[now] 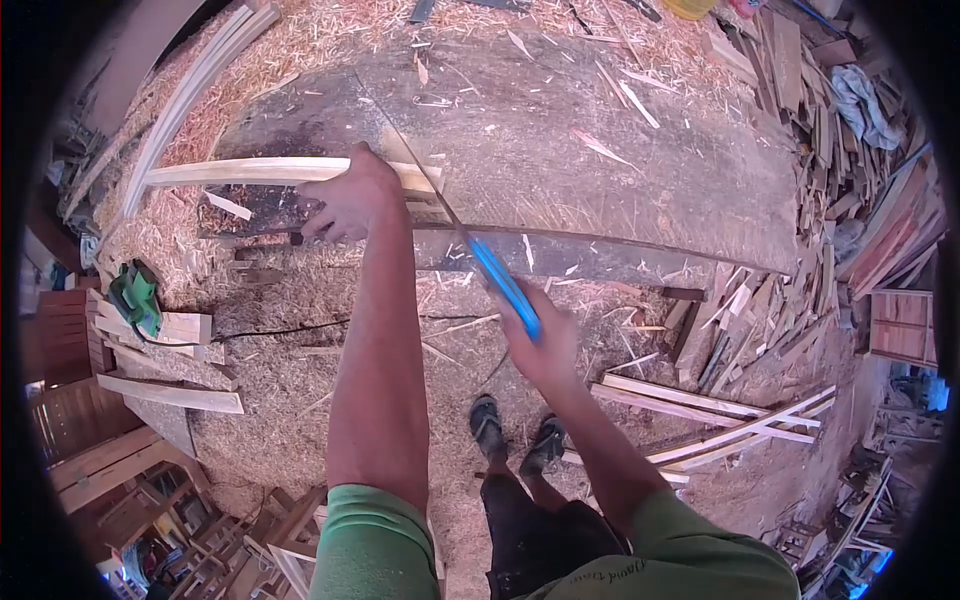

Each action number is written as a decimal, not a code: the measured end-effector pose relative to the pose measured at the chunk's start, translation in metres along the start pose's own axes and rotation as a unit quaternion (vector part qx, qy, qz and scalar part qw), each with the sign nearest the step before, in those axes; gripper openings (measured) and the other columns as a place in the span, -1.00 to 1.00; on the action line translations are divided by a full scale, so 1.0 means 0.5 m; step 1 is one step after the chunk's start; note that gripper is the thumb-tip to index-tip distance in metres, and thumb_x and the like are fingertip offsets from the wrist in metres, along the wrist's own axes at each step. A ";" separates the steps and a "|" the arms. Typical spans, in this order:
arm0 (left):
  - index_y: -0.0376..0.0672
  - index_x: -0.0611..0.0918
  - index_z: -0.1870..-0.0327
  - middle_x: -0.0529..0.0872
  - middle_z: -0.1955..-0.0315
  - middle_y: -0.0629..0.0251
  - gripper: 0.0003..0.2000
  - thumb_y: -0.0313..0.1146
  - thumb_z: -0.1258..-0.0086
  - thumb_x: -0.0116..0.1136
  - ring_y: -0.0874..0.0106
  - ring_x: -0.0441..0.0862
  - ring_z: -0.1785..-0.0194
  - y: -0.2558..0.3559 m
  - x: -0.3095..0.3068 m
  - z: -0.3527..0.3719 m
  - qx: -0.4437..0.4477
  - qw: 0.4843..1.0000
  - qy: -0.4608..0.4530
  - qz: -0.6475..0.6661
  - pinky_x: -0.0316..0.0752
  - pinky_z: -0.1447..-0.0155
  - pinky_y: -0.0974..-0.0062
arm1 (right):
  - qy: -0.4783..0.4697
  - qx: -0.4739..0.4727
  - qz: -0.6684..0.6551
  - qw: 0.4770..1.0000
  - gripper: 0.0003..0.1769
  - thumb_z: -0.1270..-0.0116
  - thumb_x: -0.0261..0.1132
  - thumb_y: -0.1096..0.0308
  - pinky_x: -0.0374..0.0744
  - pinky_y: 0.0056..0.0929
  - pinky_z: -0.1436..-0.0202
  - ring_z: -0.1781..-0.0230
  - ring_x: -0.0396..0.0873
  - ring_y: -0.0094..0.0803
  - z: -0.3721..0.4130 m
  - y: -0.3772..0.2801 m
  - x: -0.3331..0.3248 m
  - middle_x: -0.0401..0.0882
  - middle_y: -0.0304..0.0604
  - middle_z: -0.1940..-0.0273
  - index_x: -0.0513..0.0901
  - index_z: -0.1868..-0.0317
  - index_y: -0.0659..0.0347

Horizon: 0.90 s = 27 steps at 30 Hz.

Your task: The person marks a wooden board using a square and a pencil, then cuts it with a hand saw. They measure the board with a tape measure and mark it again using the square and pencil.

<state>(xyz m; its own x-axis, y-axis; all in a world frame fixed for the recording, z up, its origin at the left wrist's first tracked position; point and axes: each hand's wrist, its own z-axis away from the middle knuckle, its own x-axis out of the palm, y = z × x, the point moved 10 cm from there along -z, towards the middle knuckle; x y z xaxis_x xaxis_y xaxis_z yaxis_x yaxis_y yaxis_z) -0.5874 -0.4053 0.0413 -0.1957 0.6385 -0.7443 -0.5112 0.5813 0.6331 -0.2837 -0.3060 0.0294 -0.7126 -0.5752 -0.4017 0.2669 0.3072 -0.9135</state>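
A handsaw (497, 279) with a blue handle is in my right hand (545, 340), whose fingers are wrapped round the grip. Its thin blade slants up and left, crossing a pale wooden strip (240, 171) close to the strip's right end. My left hand (355, 195) grips that strip just left of the blade, thumb on top and fingers over the near side. The strip lies along the near left edge of a worn wooden workbench (600, 150).
Shavings and offcuts cover the bench and floor. A green power tool (137, 297) with a black cord rests on boards at the left. Long strips (195, 95) lean at the upper left. Crossed strips (720, 420) lie on the floor at right, below a pile of scrap wood (800, 130).
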 end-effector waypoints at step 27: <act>-0.11 0.04 -0.82 -0.15 -0.65 -0.73 0.14 0.19 -0.38 0.46 -0.50 0.29 -0.56 0.002 -0.001 0.004 0.002 1.000 -0.018 0.011 0.52 -0.46 -0.20 | 0.019 -0.015 0.038 0.999 -0.56 -0.58 0.40 0.33 0.79 -0.39 0.07 0.17 0.90 -0.36 0.178 0.035 -0.093 0.91 -0.01 0.03 0.72 -0.40 0.24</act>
<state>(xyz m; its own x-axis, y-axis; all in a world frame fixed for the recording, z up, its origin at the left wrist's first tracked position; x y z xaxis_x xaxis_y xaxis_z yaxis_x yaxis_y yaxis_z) -0.5863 -0.4041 0.0428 -0.1775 0.6692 -0.7216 -0.5042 0.5679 0.6507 -0.1884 -0.3412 0.0262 -0.7156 -0.5193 -0.4672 0.3022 0.3728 -0.8773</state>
